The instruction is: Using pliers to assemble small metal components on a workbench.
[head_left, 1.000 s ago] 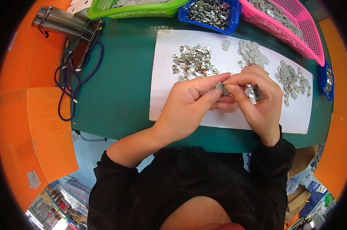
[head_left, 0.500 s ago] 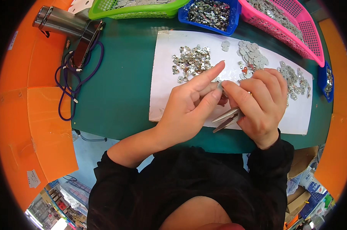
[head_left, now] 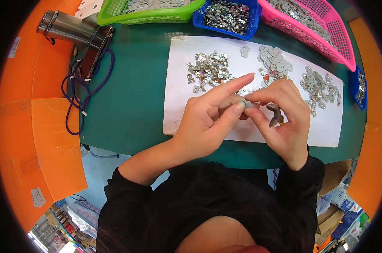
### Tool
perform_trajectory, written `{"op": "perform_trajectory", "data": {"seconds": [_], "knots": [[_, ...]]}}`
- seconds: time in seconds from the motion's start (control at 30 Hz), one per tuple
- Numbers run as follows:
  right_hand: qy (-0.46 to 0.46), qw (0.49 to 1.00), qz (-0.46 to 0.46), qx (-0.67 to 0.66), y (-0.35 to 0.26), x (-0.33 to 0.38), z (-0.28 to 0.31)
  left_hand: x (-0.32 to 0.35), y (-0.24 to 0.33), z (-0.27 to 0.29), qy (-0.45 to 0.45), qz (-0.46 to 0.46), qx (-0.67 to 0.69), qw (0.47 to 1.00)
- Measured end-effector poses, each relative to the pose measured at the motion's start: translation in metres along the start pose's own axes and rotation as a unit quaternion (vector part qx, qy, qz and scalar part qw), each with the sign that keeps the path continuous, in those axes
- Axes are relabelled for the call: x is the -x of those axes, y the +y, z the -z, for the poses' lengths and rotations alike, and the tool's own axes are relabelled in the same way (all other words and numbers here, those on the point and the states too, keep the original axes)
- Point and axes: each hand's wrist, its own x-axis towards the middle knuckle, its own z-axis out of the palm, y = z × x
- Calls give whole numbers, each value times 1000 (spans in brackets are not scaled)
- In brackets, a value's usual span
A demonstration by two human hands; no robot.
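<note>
Both hands meeting over the white sheet [head_left: 178, 84] on the green surface [head_left: 132, 105]. Left hand [head_left: 208, 122] pinching 1 small flat grey metal piece [head_left: 246, 103] between thumb and middle finger, index finger sticking out toward 1 o'clock. Right hand [head_left: 283, 122] closing its grip on the same piece from 3 o'clock, fingertips touching it. Dark tool [head_left: 276, 117] tucked in the right palm, mostly hidden, type unclear. Shiny stamped bits [head_left: 208, 71] piling at 11 o'clock of the hands, dull grey plates [head_left: 275, 57] at 12. Pink mesh basket [head_left: 326, 29] getting cut off at the top edge.
</note>
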Motion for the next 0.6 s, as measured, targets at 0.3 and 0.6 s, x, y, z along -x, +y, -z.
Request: {"op": "perform_trajectory", "data": {"seconds": [0.3, 0.6], "knots": [[96, 995, 29, 22, 3, 5, -20, -2, -7, -5, 119, 147, 319, 929], [-45, 994, -67, 75, -18, 4, 10, 0, -5, -3, 161, -9, 114, 980]]}}
